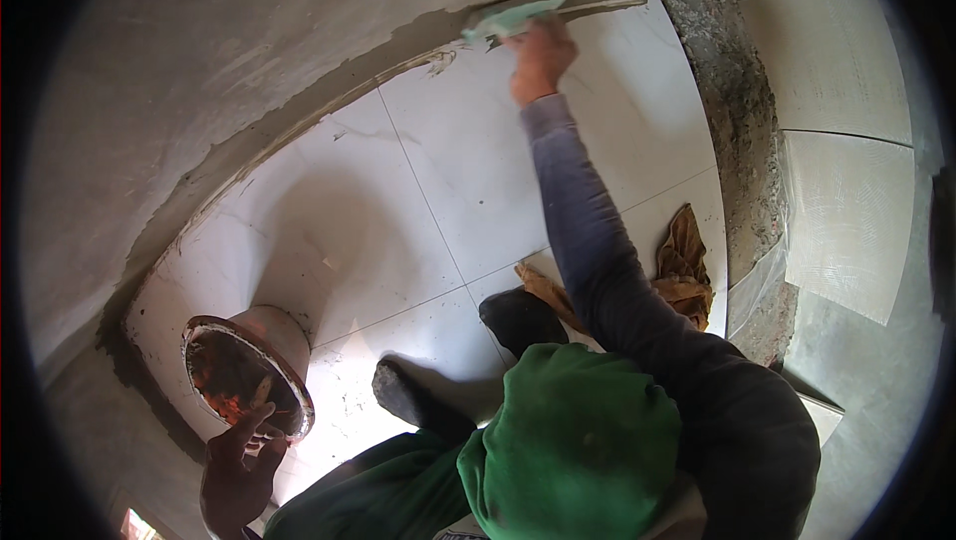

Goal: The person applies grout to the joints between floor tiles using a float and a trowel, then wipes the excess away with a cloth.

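One grip (541, 54) pinches a green float (510, 18); other (239, 460) clasps bowl (249, 371), rag (682, 261) near

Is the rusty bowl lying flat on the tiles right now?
No, the left hand holds the rusty bowl tilted by its rim, while the right hand presses a green float along the wall joint.
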Action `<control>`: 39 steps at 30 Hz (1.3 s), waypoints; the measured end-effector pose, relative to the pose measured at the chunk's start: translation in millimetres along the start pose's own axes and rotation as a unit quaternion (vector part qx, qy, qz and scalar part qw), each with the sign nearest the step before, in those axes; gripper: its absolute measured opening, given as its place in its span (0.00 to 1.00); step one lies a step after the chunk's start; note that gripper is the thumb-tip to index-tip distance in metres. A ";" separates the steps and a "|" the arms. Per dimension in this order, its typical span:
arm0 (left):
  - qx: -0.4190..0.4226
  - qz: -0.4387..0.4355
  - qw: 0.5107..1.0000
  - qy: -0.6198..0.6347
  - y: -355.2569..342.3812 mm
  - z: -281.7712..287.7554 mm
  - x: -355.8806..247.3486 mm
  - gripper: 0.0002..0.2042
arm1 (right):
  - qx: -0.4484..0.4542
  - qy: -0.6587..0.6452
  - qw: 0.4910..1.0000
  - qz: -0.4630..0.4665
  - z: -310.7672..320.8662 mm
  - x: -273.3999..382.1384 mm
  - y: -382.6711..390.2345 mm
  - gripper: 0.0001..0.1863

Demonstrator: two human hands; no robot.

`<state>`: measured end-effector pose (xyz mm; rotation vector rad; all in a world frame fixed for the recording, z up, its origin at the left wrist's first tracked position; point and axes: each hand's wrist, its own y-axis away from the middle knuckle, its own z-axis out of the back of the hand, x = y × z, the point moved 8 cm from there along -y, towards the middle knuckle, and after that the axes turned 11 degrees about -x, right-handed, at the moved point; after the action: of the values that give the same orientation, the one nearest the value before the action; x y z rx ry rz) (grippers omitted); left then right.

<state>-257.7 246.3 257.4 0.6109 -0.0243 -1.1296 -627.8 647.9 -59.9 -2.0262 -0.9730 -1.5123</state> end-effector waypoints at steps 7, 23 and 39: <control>-0.001 -0.004 0.998 -0.064 -2.3 13.3 -13.9 0.23 | 0.069 0.049 0.995 0.059 6.5 -3.3 33.3 0.15; 0.103 0.096 0.988 0.059 -10.1 -12.3 83.6 0.24 | 0.148 0.031 0.984 -0.090 -11.7 -9.8 34.0 0.17; 0.084 0.054 0.994 0.037 -13.1 -6.7 73.9 0.24 | -0.040 0.142 0.988 -0.035 97.9 48.7 -103.2 0.08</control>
<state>-233.7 182.7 224.8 0.7925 -0.0879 -1.0049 -633.9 798.0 -51.6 -1.7792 -0.8890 -1.8426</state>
